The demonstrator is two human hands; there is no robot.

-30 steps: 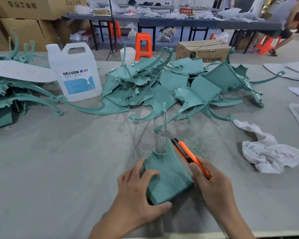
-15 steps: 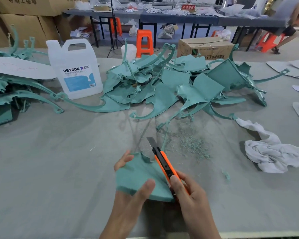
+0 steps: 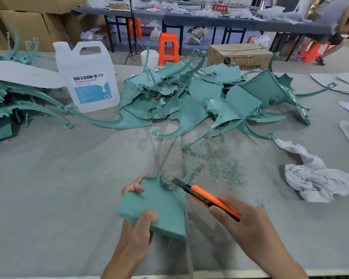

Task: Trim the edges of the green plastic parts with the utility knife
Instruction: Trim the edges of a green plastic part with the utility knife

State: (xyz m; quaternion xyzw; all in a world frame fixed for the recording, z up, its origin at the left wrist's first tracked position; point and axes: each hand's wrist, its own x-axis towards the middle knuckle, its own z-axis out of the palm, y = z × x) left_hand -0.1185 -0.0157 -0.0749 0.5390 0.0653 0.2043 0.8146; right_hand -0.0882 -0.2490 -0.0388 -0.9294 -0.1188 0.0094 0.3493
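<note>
Now knife (image 3: 208, 199) at part (image 3: 159, 206) edge.

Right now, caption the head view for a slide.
Left hand grips a green part; right hand holds the knife at its edge.

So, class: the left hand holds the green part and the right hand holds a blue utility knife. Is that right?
No: the head view shows the utility knife is orange, not blue. The left hand holds the green part; the right hand, the knife.
</note>
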